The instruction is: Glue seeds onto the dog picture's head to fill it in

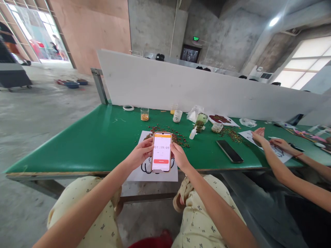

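Note:
Between my two hands a smartphone (162, 152) is held upright, its lit screen showing the digits 01:19:09 and a red bar. My left hand (141, 152) grips its left edge, fingers wrapped behind it. On the opposite edge my right hand (180, 155) closes in the same way. Behind the phone lies a white sheet with a black line drawing (165, 176), partly covered by it. Loose reddish-brown dried bits (182, 140) are scattered on the green table past the sheet. A small white squeeze bottle (192, 133) stands to the right of them.
On the green table (77, 148) stand a glass with yellow grains (144, 114), a white jar (177, 116) and a greenish container (201, 122). A dark phone (229, 151) lies to the right. Beside it, a co-worker's hands (259, 136) are over another drawing. A white partition (181, 86) runs behind.

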Motion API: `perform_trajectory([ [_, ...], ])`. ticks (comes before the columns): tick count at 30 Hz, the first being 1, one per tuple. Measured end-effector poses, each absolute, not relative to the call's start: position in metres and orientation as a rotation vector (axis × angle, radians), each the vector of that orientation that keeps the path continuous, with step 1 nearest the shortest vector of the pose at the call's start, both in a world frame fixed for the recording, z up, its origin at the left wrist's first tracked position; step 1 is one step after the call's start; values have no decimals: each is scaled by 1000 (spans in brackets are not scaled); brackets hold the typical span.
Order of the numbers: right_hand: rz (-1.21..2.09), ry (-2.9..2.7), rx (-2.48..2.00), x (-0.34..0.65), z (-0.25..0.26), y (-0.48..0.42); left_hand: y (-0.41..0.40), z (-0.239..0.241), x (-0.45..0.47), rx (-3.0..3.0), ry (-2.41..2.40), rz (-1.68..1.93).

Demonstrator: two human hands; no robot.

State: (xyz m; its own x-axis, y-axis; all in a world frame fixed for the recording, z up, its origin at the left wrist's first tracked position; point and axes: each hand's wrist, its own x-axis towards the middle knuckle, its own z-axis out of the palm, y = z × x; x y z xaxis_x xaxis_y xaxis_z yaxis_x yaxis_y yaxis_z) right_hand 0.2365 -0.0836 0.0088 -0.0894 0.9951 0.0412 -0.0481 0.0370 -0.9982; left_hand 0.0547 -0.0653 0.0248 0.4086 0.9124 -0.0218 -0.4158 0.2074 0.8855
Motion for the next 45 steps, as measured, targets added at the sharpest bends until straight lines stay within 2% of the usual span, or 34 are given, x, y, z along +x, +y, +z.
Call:
perform_trajectory([
  [26, 1288, -1153, -1098, 237, 14, -83, -65, 26, 58, 928, 723, 956],
  [31, 1407, -1039, -1070, 239, 23, -83, -63, 22, 59, 903, 880, 772],
  [38, 1649, -1000, -978, 245, 27, -81, -60, 19, 60, 869, 943, 820],
  [45, 1730, -925, -980, 248, 21, -80, -58, 16, 54, 907, 927, 762],
])
